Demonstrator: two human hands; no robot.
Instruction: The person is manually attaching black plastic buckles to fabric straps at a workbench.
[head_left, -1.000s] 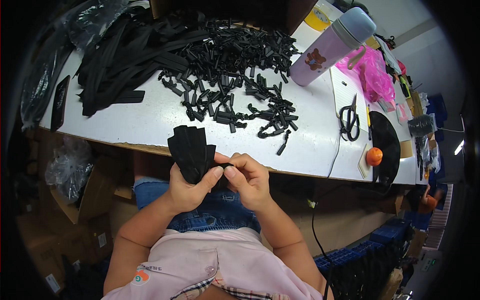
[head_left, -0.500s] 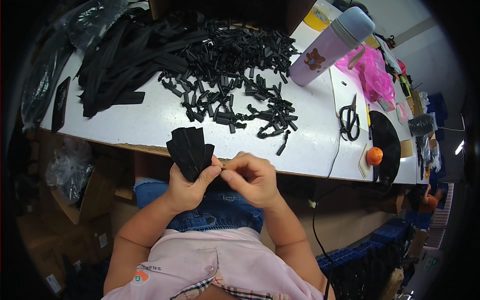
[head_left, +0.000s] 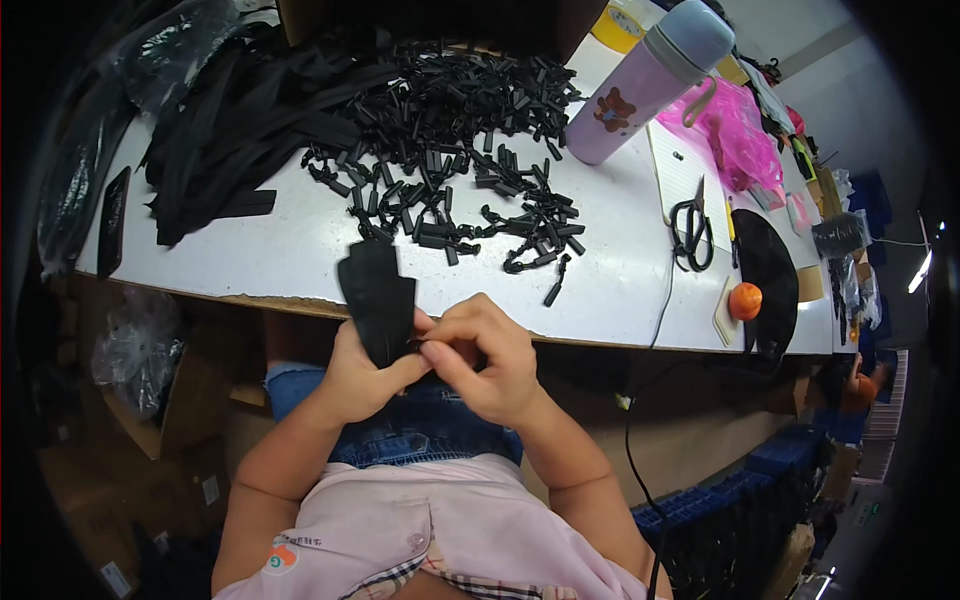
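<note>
My left hand (head_left: 362,378) is closed round a small bundle of black zipper strips (head_left: 376,296), whose wide ends fan upward over the table's front edge. My right hand (head_left: 487,362) meets it at the bundle's lower right, thumb and forefinger pinched together. Something small and dark shows at those fingertips, too covered to make out. Beyond the hands, a heap of black zipper pulls (head_left: 452,105) spreads over the white table (head_left: 330,262). More long black zipper strips (head_left: 215,150) lie piled at the left.
A lilac bottle (head_left: 640,85) stands right of the heap. Scissors (head_left: 692,228), a notepad (head_left: 668,165), an orange fruit (head_left: 745,301) and a pink plastic bag (head_left: 735,130) lie farther right. A dark flat phone-like object (head_left: 114,222) rests at the left edge. A cardboard box (head_left: 165,400) sits below.
The view has shifted slightly. The bundle in my left hand has turned more upright. My right fingertips have moved a little left and down, still pinched beside it.
</note>
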